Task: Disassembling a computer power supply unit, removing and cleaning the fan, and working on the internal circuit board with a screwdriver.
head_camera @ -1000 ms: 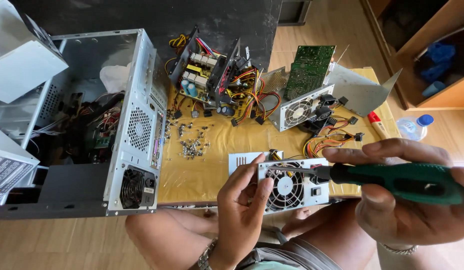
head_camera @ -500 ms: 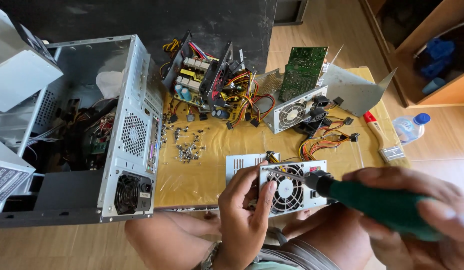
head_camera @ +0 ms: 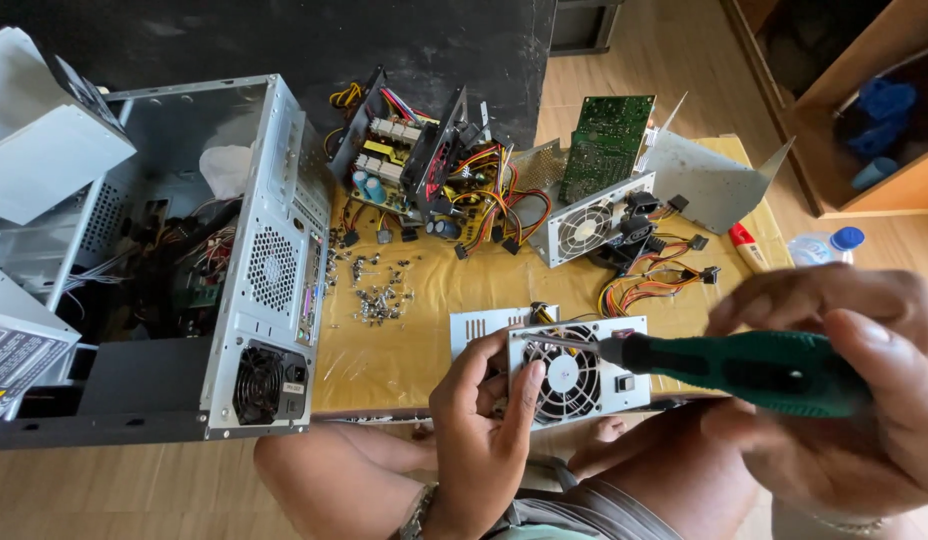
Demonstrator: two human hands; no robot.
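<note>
Your screwdriver (head_camera: 744,370) has a dark green handle with black trim. The power supply box (head_camera: 579,372) you're holding is silver-grey, its fan pale behind a wire grille. It's all on a mustard-yellow cloth (head_camera: 414,330). The computer case (head_camera: 269,270) is grey-white, the circuit board (head_camera: 606,133) green, and the cable bundle (head_camera: 494,200) red, yellow, orange and black.

Grey fan unit (head_camera: 581,372) upright; green-handled screwdriver (head_camera: 744,365) level

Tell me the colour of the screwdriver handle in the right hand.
Dark green with a black collar; the screwdriver in the right hand shows in the head view.
</note>
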